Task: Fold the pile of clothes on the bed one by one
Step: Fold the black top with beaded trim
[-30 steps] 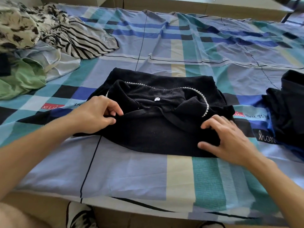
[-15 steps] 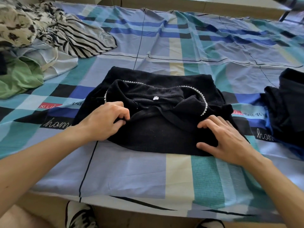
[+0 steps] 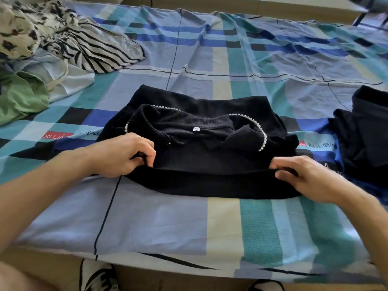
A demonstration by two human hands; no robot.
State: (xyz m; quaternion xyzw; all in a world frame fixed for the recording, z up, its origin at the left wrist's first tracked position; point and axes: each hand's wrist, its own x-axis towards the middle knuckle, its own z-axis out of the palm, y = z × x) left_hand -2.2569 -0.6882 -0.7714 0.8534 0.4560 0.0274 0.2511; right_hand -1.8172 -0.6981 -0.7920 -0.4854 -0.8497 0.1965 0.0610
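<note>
My left hand (image 3: 120, 155) and right hand (image 3: 305, 178) each pinch the near fold of the black top (image 3: 210, 164), lying mid-bed (image 3: 163, 219); an uneven lift could spill the tucked collar and undo the fold.

I see a bright picture, with soft daylight over the whole bed (image 3: 147, 217). The light seems to come from the far side, because the far folds shine a little. Shadows are weak and soft. The black garment (image 3: 210, 162) loses much detail in its dark cloth. The wide lens bends and stretches the edges, and the top right corner is blurred.
</note>
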